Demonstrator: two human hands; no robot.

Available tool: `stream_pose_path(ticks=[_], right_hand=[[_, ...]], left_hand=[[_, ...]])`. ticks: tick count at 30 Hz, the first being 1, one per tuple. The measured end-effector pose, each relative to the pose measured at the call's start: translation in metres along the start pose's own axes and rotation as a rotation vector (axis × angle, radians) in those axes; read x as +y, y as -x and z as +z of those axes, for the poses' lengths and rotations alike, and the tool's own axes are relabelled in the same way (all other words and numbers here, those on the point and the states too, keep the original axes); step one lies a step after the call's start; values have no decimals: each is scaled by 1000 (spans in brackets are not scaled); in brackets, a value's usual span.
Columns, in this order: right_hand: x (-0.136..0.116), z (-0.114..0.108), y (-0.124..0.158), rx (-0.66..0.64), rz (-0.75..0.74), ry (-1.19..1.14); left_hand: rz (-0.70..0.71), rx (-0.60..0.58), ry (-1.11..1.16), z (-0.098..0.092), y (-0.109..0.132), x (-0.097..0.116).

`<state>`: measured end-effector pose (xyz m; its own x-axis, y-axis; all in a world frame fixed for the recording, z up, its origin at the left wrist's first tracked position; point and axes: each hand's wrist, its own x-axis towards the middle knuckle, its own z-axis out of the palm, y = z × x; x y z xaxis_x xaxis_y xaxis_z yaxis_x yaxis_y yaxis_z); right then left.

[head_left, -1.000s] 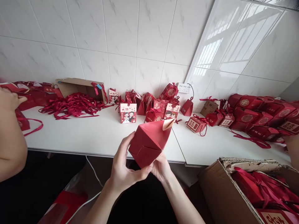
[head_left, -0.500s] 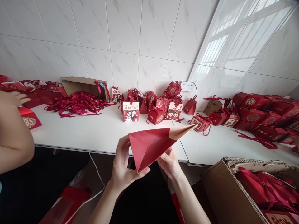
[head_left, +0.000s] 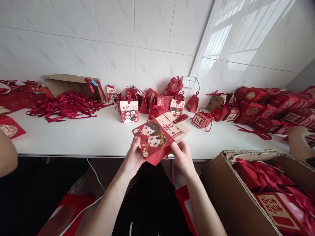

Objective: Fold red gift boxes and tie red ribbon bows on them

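A red and cream gift box [head_left: 157, 139] with two cartoon faces on its front is held tilted over the table's front edge. A dark red ribbon loop [head_left: 180, 118] lies at its cream top. My left hand [head_left: 135, 156] grips the lower left side, thumb on the printed face. My right hand [head_left: 181, 154] holds the right side, with the thumb on the front and fingers partly hidden behind. Beyond it on the white table stand a box with a cartoon couple [head_left: 129, 112] and a small ribboned box [head_left: 201, 120].
Red ribbons [head_left: 67, 106] spill from an open cardboard box [head_left: 71, 78] at the back left. Red boxes [head_left: 267, 108] are stacked at the right. A large carton [head_left: 226, 183] of boxes stands front right. Another person's arm [head_left: 6, 154] shows at left, a hand [head_left: 299, 136] at right.
The box has turned from its plain red side to its printed front. Both hands have shifted their hold. The view has swung right, and a person's hand has appeared at the right.
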<state>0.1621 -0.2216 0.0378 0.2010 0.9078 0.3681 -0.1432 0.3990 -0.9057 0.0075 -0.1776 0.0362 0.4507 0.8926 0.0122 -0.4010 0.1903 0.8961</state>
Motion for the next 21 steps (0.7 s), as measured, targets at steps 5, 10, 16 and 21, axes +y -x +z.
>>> stream_pose_path(ticks=[5, 10, 16, 21], right_hand=[[-22, 2, -10, 146, -8, 188], [-22, -5, -11, 174, -11, 207], [-16, -5, -7, 79, -43, 112], [-13, -7, -7, 92, -9, 89]], left_hand=[[-287, -118, 229, 21, 4, -5], [-191, -103, 235, 31, 11, -12], [244, 113, 38, 26, 11, -28], [453, 182, -185, 22, 16, -46]])
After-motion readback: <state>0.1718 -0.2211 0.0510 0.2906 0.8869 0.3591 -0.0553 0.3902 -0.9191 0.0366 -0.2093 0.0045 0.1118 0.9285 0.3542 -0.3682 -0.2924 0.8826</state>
